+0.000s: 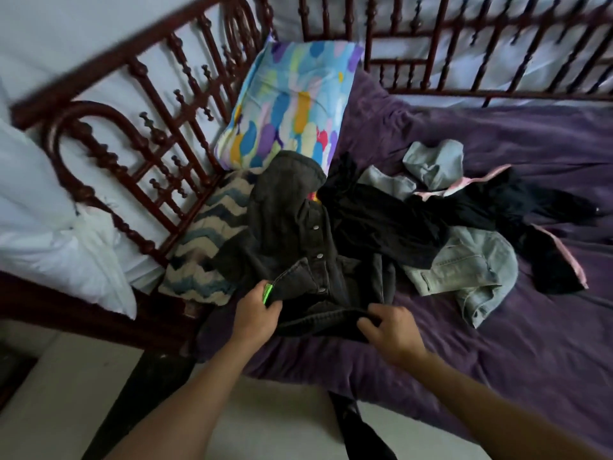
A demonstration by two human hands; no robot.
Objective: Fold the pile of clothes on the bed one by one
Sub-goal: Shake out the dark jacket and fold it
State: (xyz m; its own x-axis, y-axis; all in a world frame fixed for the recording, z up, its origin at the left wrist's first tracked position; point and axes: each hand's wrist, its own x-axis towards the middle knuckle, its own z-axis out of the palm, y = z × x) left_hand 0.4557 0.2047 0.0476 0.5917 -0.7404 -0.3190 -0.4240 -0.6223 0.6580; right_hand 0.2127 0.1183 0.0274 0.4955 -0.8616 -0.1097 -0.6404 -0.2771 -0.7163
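A dark grey denim jacket (292, 224) with metal snaps lies crumpled at the near side of the purple bed (497, 343). My left hand (257, 310) grips its left edge, close to a small green tag. My right hand (391, 330) pinches the jacket's lower hem with curled fingers. Behind the jacket lies the rest of the pile: a black garment (381, 220), a light blue denim jacket (464, 267) and a black piece with pink trim (557, 257).
A colourful pillow (292, 101) leans against the dark wooden bed rail (159, 134). A zigzag cushion (205, 247) sits left of the jacket. White bedding (49, 234) lies beyond the rail at left. A black strap (351, 423) hangs over the bed's near edge.
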